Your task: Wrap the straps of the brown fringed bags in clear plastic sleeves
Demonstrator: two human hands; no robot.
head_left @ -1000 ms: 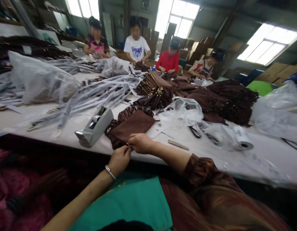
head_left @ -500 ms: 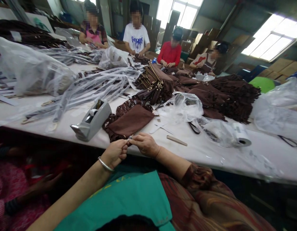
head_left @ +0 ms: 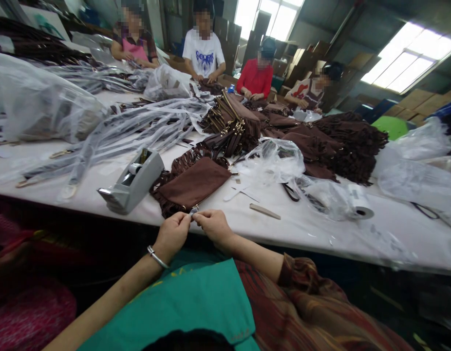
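A brown fringed pouch [head_left: 196,183] lies at the near edge of the white table [head_left: 233,222]. At its near corner, my left hand [head_left: 173,235] and my right hand [head_left: 213,225] meet fingertip to fingertip. Both pinch a small greyish piece [head_left: 194,209] by the pouch's metal fitting; its details are too small to make out. A silver bracelet [head_left: 157,257] circles my left wrist. Just left of the pouch stands a grey tape dispenser [head_left: 132,183].
Plastic-wrapped straps [head_left: 138,124] spread over the left side. Brown pouches [head_left: 247,117] are heaped behind. Clear plastic bags [head_left: 276,158], a film roll [head_left: 360,202] and a flat strip [head_left: 265,211] lie rightward. Several people work across the table; pink clothing [head_left: 31,307] shows at lower left.
The view has shifted slightly, so the table things sit a little further left. My fingers still meet at the pouch's corner, with my right hand's fingers drawn closer together. The person at lower left has moved.
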